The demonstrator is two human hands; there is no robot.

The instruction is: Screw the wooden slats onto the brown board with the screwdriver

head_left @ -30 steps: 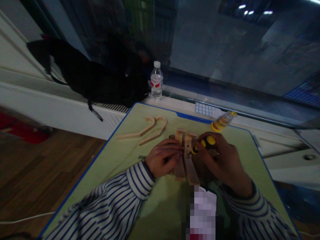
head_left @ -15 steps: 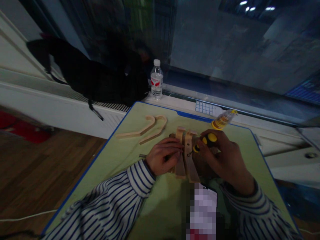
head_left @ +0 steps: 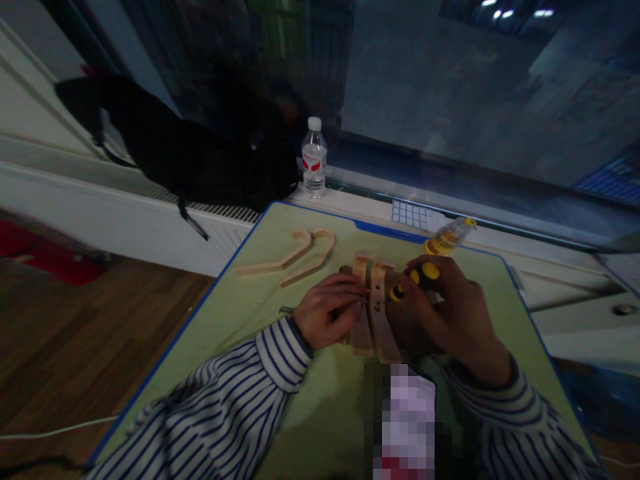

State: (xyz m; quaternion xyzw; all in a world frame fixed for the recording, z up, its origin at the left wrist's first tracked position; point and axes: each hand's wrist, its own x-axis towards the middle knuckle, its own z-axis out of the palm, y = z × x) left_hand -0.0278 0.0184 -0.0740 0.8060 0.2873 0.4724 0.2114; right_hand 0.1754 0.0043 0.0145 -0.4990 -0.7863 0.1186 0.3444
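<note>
My right hand (head_left: 463, 320) is closed round a yellow-and-black screwdriver (head_left: 426, 272), whose handle tilts up to the right. Its front end points at a curved wooden strip (head_left: 385, 340) with dark holes; I cannot tell whether the tip touches a screw there. Beside it stands a second curved wooden strip (head_left: 362, 337). My left hand (head_left: 327, 312) grips this second strip with its fingers laid over the edge. A brown block or board (head_left: 407, 330) lies under my right hand, mostly in shadow.
Two loose hook-shaped wooden strips (head_left: 313, 263) lie at the left of the table (head_left: 240, 313). A clear tapered container with yellow ends (head_left: 449, 237) rests at the back. A phone (head_left: 410, 413) lies in front. A water bottle (head_left: 314, 160) and black bag (head_left: 200, 157) occupy the sill.
The screwdriver and my right hand have shifted slightly up and to the right, away from the holed strip. My left hand keeps its place on the wood.
</note>
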